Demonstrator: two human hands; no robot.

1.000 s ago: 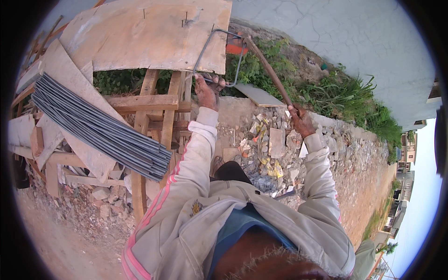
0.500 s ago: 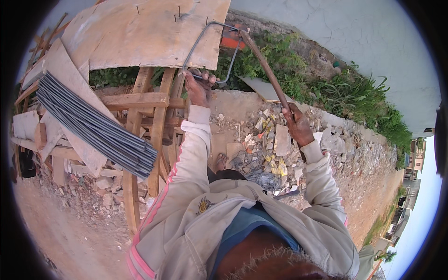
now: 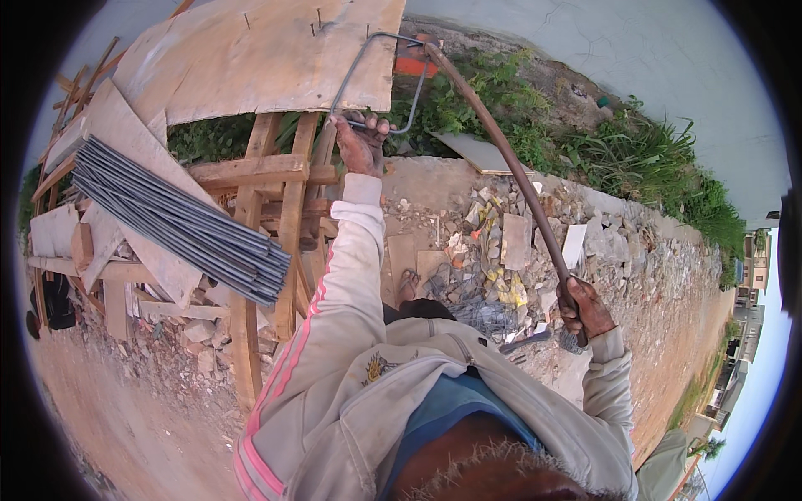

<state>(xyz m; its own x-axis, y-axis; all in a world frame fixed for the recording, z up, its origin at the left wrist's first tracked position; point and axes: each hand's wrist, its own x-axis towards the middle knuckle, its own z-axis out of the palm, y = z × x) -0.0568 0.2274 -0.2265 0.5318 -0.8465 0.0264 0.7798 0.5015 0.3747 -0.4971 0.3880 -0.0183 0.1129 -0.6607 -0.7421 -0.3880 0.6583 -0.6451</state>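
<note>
Grey and probably stiff yet light, the metal loop (image 3: pixel 398 36) extended beyond the left hand (image 3: pixel 360 144), which curled round its near side (a sensible hold); the right hand (image 3: pixel 590 309) gripped the bar (image 3: pixel 510 156).

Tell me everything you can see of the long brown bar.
The long brown bar is slender and roughly straight, with a slight curve that may come from the lens. Its dull, rust-brown surface looks like metal. It slants from upper left to lower right. The right hand grips it near its lower end, with a short tip showing below the fist. The upper end meets a corner of the bent grey rod, beside an orange-red piece; exactly how they engage is too small to tell.
</note>
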